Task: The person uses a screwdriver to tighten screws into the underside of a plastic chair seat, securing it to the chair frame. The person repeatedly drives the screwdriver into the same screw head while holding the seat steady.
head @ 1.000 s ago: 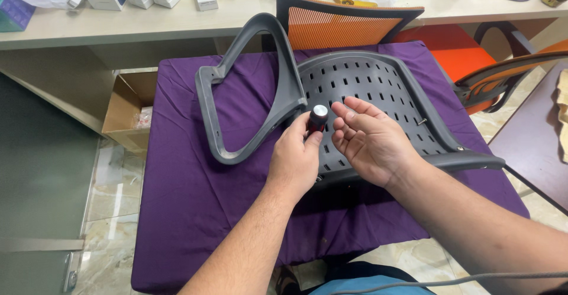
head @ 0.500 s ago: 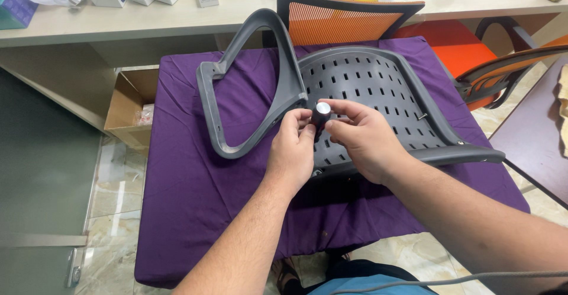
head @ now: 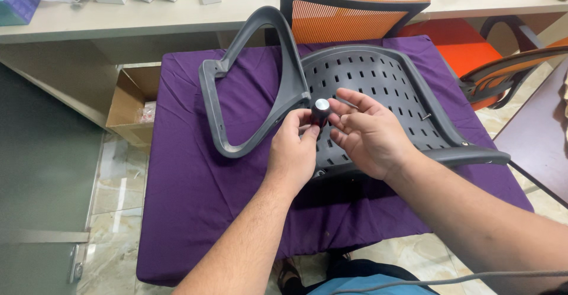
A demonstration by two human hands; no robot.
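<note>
your left hand (head: 294, 153) is pinching the dark tool handle (head: 320, 113) upright over the perforated chair seat (head: 378, 85) (shiny cap up), your right hand (head: 370, 135) hovering open just beside it

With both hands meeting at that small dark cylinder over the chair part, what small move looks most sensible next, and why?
Probably a short turn or pull by the right hand, while the left hand keeps its pinch. The small dark cylinder sits between both sets of fingertips, above the slotted grey chair shell, and touches nothing else.
</note>
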